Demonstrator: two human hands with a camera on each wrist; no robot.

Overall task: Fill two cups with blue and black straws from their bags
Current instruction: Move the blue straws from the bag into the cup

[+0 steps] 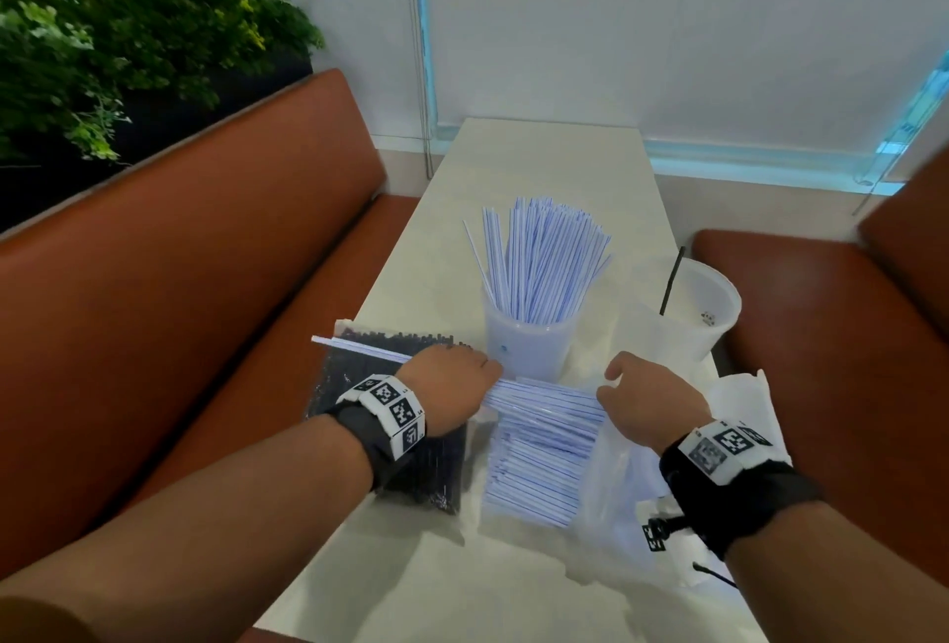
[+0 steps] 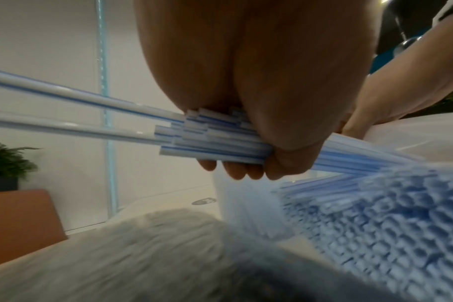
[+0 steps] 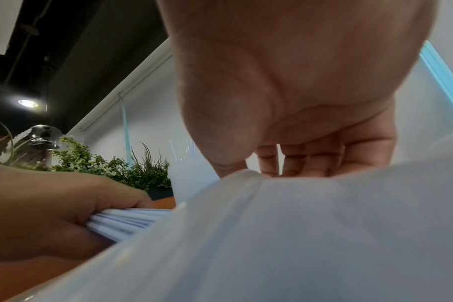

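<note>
My left hand [image 1: 452, 378] grips a bundle of blue-striped straws [image 1: 544, 393] and holds it level above the clear bag of blue straws [image 1: 539, 468]. In the left wrist view my fingers [image 2: 236, 171] curl under the bundle [image 2: 215, 143], and two straws stick out further left. My right hand [image 1: 642, 398] pinches the bag's loose plastic [image 3: 272, 235] at the bundle's right end. Behind stands a cup [image 1: 529, 339] packed with blue straws [image 1: 544, 262]. To its right, a second cup [image 1: 706, 306] holds one black straw [image 1: 670, 283]. The bag of black straws [image 1: 390, 442] lies under my left wrist.
The narrow white table [image 1: 544, 165] runs away from me between two orange-brown benches [image 1: 205, 283], [image 1: 832, 314]. Crumpled clear plastic [image 1: 739, 401] lies at the table's right edge. Green plants [image 1: 128, 41] stand behind the left bench.
</note>
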